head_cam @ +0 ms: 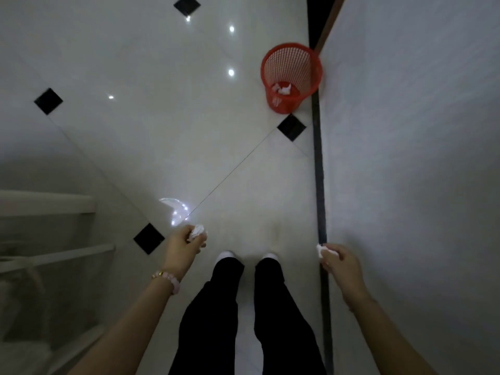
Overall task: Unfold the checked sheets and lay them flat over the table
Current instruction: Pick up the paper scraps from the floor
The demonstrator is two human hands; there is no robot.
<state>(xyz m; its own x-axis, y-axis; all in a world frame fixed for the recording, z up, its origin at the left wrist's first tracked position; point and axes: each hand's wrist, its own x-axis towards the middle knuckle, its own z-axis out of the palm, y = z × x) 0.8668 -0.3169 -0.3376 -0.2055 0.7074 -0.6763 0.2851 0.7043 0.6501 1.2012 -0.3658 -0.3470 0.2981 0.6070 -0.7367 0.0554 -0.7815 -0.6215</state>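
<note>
Red mesh wastebasket by the wall, crumpled white paper inside.

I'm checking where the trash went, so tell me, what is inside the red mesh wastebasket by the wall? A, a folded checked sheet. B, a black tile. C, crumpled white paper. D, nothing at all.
C: crumpled white paper lies at the bottom of the red mesh wastebasket, seen through its open top; similar wads sit in the left hand and the right hand.
</note>
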